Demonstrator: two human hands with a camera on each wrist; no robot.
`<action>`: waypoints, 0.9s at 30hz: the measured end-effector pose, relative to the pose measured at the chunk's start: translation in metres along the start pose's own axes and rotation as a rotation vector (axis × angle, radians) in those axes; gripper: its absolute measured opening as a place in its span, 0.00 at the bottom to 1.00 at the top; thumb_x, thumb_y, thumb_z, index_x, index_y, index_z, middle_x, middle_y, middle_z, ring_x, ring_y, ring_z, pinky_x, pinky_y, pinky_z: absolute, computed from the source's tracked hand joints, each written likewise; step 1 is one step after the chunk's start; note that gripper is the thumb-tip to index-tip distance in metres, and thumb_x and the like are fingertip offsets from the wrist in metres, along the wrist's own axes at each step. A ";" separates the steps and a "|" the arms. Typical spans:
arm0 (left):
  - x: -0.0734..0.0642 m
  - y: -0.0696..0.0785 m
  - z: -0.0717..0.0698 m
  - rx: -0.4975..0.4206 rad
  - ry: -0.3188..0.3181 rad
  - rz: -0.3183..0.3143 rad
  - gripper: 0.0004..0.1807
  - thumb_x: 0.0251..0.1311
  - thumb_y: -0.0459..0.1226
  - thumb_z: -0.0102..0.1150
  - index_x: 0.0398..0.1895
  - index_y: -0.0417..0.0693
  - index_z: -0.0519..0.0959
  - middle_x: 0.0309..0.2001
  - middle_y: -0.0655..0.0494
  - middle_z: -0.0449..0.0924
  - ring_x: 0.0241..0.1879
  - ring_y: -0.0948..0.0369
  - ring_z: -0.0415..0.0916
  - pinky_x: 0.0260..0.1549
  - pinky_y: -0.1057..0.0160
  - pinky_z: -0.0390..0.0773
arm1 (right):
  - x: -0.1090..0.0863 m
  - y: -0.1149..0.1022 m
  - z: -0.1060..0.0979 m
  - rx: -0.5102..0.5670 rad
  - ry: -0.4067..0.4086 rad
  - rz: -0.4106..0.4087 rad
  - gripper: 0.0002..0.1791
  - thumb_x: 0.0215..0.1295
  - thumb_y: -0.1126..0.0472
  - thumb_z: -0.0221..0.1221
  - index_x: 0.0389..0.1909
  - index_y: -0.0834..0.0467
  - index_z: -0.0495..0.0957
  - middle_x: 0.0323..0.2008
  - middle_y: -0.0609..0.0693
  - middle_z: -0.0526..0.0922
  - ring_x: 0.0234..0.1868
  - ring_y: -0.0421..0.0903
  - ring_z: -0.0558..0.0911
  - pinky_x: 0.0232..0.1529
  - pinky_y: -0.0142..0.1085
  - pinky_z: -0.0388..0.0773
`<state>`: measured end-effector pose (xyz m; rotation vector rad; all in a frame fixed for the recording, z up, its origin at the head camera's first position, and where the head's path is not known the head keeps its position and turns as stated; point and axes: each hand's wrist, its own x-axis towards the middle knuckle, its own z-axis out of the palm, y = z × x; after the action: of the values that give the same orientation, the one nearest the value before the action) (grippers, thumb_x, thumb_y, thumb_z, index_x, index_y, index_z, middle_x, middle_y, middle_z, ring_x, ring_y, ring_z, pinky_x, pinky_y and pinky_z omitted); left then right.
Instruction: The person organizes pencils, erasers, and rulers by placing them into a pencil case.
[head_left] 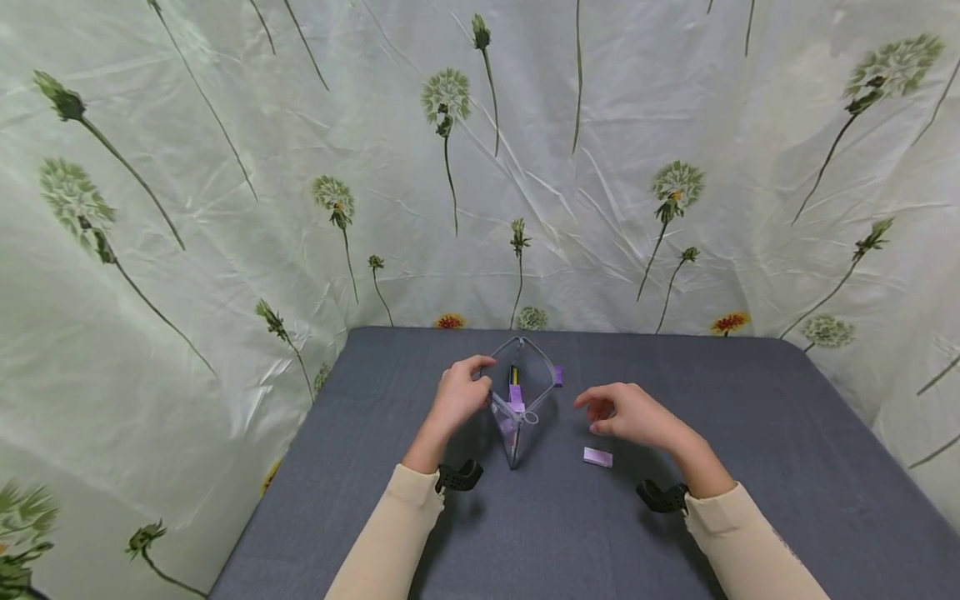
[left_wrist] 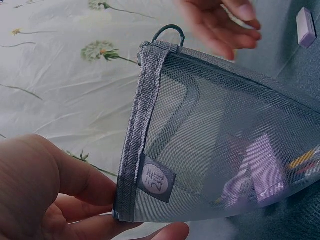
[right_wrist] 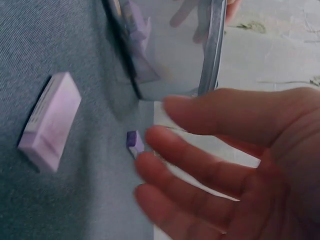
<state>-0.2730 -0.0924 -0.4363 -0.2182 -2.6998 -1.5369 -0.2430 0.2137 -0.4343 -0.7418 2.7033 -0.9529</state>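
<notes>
A grey mesh zip pouch (head_left: 506, 427) stands with its mouth spread wide. My left hand (head_left: 459, 393) pinches the left edge of its rim; the left wrist view shows the fingers at the woven end strip beside a small label (left_wrist: 157, 179). Through the mesh show purple-and-white eraser-like blocks (left_wrist: 265, 170) and a yellow pencil-like stick (left_wrist: 304, 160). My right hand (head_left: 633, 414) hovers right of the pouch, fingers loosely bent and holding nothing. Below it on the table lies a pale purple eraser-like block (head_left: 597, 457).
Another small purple block (head_left: 558, 377) lies just behind the pouch's right side. A dark grey cloth covers the table (head_left: 720, 392). Behind it hangs a pale curtain (head_left: 585, 208) with dandelion prints. A ring (left_wrist: 170, 34) sticks out at the zip's end.
</notes>
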 end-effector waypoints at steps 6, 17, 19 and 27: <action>0.000 0.002 0.000 0.006 0.011 0.016 0.24 0.62 0.31 0.50 0.59 0.52 0.81 0.59 0.44 0.79 0.21 0.47 0.81 0.14 0.63 0.65 | -0.002 0.007 0.005 0.014 -0.147 0.005 0.23 0.54 0.68 0.71 0.53 0.58 0.83 0.38 0.53 0.83 0.38 0.47 0.81 0.36 0.39 0.77; 0.001 0.002 0.001 -0.011 0.012 0.025 0.24 0.63 0.31 0.50 0.61 0.49 0.80 0.60 0.43 0.78 0.21 0.45 0.80 0.14 0.63 0.64 | -0.003 0.005 0.018 -0.084 -0.220 0.001 0.24 0.45 0.71 0.76 0.45 0.56 0.80 0.32 0.47 0.78 0.32 0.43 0.75 0.33 0.39 0.74; 0.000 0.002 0.001 -0.006 0.011 0.020 0.24 0.63 0.31 0.50 0.62 0.49 0.80 0.60 0.44 0.78 0.20 0.47 0.81 0.14 0.63 0.65 | -0.003 0.006 0.020 -0.087 -0.219 0.000 0.23 0.45 0.72 0.75 0.43 0.55 0.79 0.30 0.47 0.78 0.30 0.42 0.75 0.31 0.38 0.74; -0.001 0.001 0.001 0.004 0.006 0.006 0.24 0.63 0.31 0.50 0.61 0.52 0.81 0.61 0.45 0.78 0.26 0.44 0.83 0.16 0.63 0.67 | -0.004 0.008 0.027 -0.077 -0.189 0.019 0.21 0.44 0.74 0.74 0.35 0.53 0.77 0.25 0.45 0.76 0.26 0.41 0.73 0.27 0.36 0.72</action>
<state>-0.2715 -0.0912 -0.4363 -0.2209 -2.6953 -1.5278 -0.2342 0.2067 -0.4603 -0.7766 2.5885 -0.7378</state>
